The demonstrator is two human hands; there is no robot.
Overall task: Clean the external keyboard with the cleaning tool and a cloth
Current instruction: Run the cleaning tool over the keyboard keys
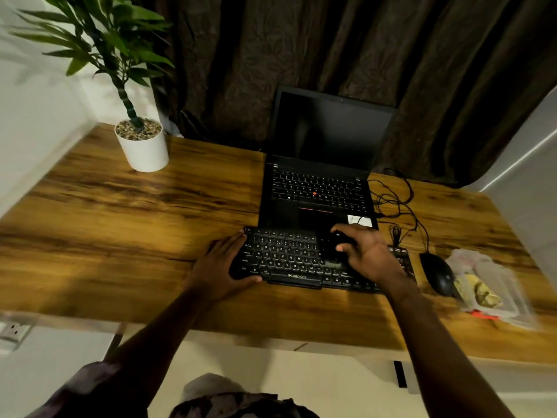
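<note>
Left hand [223, 263] gripping keyboard [286, 257] left end, right hand [366, 254] clasping cleaning tool [331, 245] over its keys

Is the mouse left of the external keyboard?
No, the mouse sits to the right of the keyboard on the desk.
</note>
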